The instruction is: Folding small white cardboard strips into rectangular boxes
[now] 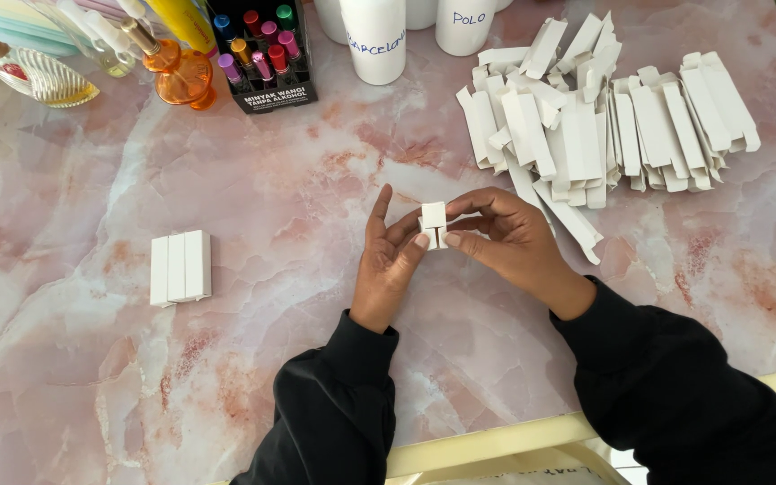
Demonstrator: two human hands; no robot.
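- Holding a small white folded cardboard box (433, 223) between them, the left hand (390, 260) and right hand (507, 235) meet near the middle of the pink marbled desk (271, 180).
- Left fingers spread half wide, thumb tip against the box; right thumb and fingers pinch narrowly around it.
- It looks light, thin and easily creased, best taken by its stiff folded edges.
- Flat white carton blanks (595, 126) pile toward the far right corner; three finished white boxes (180, 267) lie by the left edge.
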